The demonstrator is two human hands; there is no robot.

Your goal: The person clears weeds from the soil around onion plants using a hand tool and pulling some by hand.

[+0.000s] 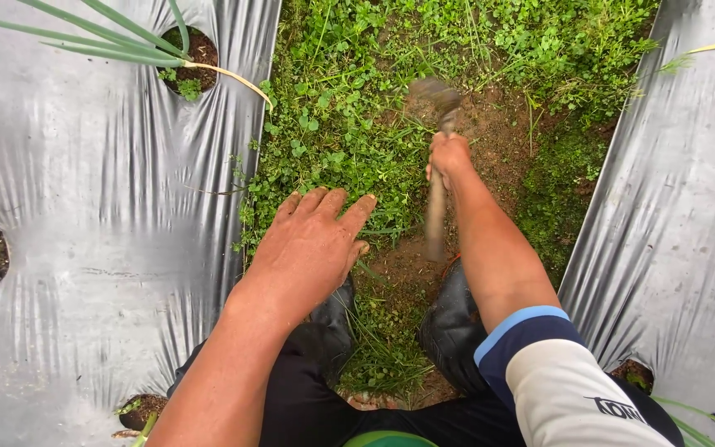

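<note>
My right hand (448,157) grips the wooden handle of a small hoe (437,207). Its muddy blade (434,93) is out ahead of me over bare brown soil (498,132) and looks blurred. My left hand (312,244) hangs open, palm down and fingers together, over the low green weeds (333,141), and holds nothing. I am crouched, with my black rubber boots (453,327) under me on the weedy strip. My right sleeve is white with a blue cuff.
Silver plastic mulch sheets (101,207) cover the beds on both sides of the weedy furrow. Planting holes (190,62) in the left sheet hold soil and long green onion-like leaves (101,37). The right sheet (672,223) rises beside my arm.
</note>
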